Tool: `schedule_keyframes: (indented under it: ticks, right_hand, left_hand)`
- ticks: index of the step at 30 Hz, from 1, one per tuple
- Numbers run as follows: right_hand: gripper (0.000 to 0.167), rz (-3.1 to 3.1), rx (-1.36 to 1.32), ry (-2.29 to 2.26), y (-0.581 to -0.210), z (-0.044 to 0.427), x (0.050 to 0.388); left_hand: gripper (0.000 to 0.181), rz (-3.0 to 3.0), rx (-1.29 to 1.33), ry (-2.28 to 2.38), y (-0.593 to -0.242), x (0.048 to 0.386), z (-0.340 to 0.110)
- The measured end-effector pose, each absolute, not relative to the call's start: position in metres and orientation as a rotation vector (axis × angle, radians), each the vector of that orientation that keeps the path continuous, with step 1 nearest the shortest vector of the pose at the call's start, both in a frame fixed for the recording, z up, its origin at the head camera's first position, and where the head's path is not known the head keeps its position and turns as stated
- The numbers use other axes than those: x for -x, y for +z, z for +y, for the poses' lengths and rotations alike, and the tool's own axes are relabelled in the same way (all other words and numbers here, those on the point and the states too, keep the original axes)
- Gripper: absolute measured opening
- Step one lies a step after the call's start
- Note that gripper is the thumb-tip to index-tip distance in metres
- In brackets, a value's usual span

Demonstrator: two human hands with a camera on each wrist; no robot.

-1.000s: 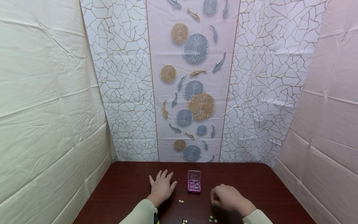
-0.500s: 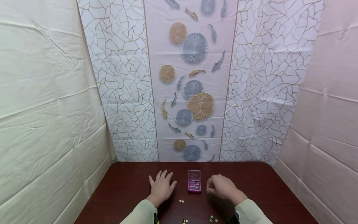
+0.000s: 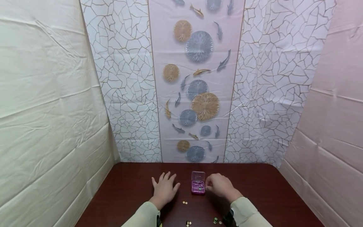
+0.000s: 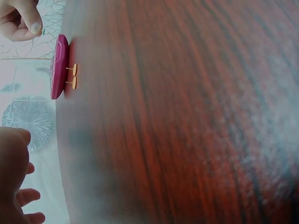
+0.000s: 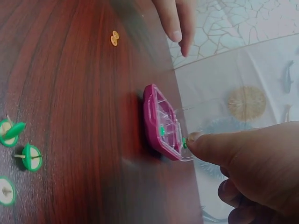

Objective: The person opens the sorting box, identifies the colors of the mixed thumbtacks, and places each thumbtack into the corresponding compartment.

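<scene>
A small magenta compartment box (image 3: 198,187) stands on the table with its clear lid raised. A green piece (image 5: 162,131) lies inside it. My right hand (image 3: 220,185) is just right of the box and pinches a small green thumbtack (image 5: 185,143) between thumb and finger; most of the tack is hidden. Palm down on the table, my left hand (image 3: 165,191) lies left of the box with fingers spread. Two gold thumbtacks (image 4: 74,76) sit points up in front of the box. Green-rimmed thumbtacks (image 5: 32,157) lie nearer me.
More gold thumbtacks (image 3: 188,223) lie near the bottom edge of the head view. The dark red wooden table (image 3: 136,176) ends at a patterned cloth backdrop (image 3: 195,94), with pale cloth walls on both sides.
My right hand has moved left and away from me, from above the green tacks up to the box's right side. The left hand has stayed where it was.
</scene>
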State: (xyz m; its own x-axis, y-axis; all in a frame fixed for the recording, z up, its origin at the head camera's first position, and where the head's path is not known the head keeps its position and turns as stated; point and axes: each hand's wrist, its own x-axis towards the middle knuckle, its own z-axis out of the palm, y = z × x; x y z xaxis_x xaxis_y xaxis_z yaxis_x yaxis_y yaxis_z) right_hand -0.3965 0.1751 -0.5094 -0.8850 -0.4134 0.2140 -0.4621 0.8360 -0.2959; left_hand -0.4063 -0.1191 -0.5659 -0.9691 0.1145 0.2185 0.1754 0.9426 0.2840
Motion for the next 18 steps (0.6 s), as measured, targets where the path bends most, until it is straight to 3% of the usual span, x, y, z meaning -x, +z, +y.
schedule_keyframes:
  ticks: [18]
  right_hand:
    - [0.019, -2.826, -0.67, 0.521, -0.534, 0.161, 0.415]
  left_hand:
    - [0.056, -2.896, 0.233, -0.474, -0.566, 0.404, -0.116]
